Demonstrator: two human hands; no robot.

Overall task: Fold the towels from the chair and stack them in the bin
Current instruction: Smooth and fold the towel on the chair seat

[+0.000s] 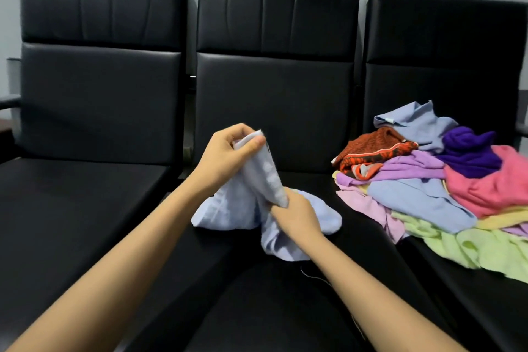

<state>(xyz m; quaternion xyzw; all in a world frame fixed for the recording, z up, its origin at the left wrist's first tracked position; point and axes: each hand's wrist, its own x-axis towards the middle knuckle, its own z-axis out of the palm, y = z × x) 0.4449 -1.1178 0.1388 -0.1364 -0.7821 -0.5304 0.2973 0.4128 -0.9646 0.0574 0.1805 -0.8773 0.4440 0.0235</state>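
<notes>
Your left hand (pixel 228 153) pinches upper corner of pale blue towel (pixel 220 208); right hand (pixel 294 216) grips lower end of same edge. Held edge slants up-left to down-right over middle chair (pixel 274 108); remainder drapes, apparently bunched. Towel pile (pixel 428 188) lies right, nearer right hand. 0 bins visible.

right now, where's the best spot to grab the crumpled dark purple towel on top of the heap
Pinch the dark purple towel at its raised, bunched ridge, coming from above. It lies crumpled atop the heap of towels with no clear corner showing, and the bright pink towel seems to overlap its near edge, so lifting straight up should free it.
</notes>
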